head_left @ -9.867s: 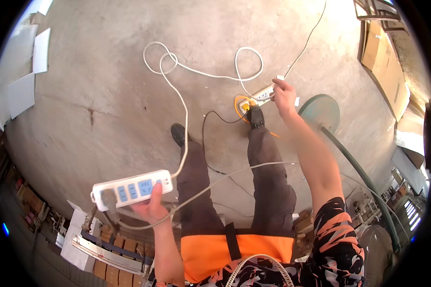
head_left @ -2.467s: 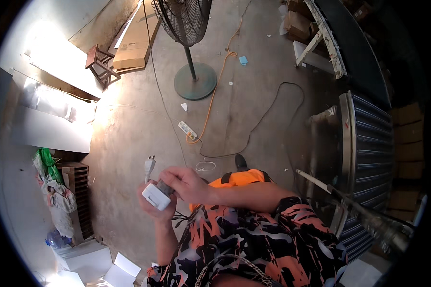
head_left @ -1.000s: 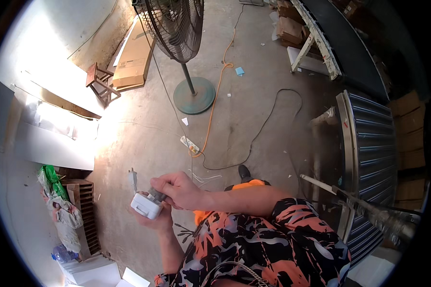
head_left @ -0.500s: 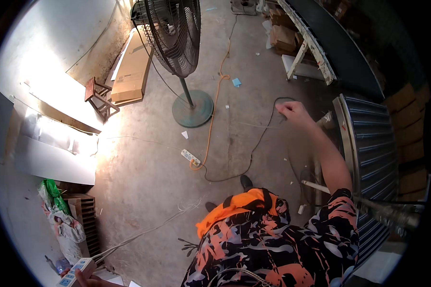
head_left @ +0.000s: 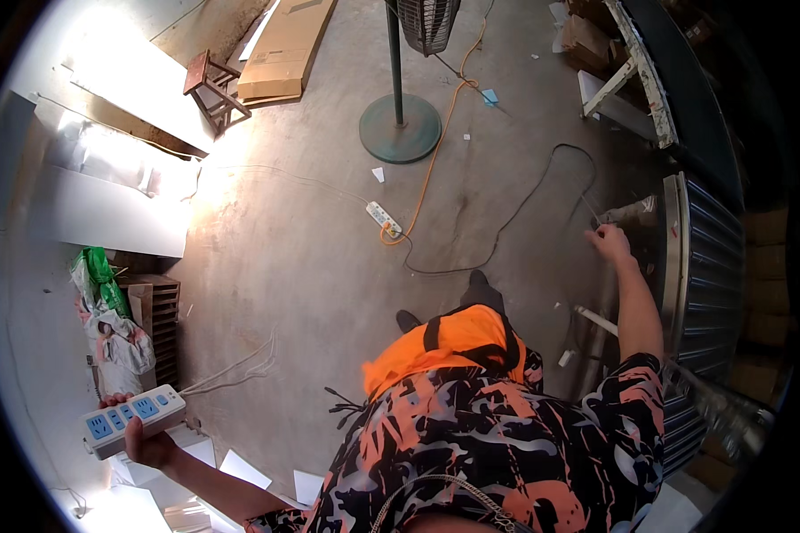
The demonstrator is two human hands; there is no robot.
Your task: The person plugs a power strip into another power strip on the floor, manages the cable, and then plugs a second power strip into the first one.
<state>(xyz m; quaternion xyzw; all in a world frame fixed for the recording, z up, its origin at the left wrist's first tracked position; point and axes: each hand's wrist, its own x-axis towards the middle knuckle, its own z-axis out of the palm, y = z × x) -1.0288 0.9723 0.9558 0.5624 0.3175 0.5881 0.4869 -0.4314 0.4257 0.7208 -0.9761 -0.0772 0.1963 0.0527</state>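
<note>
A white power strip [head_left: 136, 421] with blue socket faces lies in my left hand [head_left: 147, 442], closed around it, thumb across its top. Its white cords [head_left: 231, 380] trail from the strip's right end and fan out in a loose blur. My right hand [head_left: 609, 243] is out at the right above the floor, fingers pinched together. Whatever may be between those fingertips is too small to make out. Beside them runs the end of a dark cable [head_left: 553, 169], which loops back to a second power strip [head_left: 384, 218] on the floor.
An orange cord [head_left: 433, 164] runs past the green-based pedestal fan [head_left: 400, 130]. At the left are a wooden stool [head_left: 211, 89], flat cardboard [head_left: 284, 49] and bags [head_left: 120, 342]. A ribbed metal panel [head_left: 715, 266] stands close on the right, near a white-legged bench [head_left: 644, 67].
My left hand has come up and further into view with the power strip. My right hand has shifted right and closer, still pinched. The view has moved, and the fan sits higher in it.
</note>
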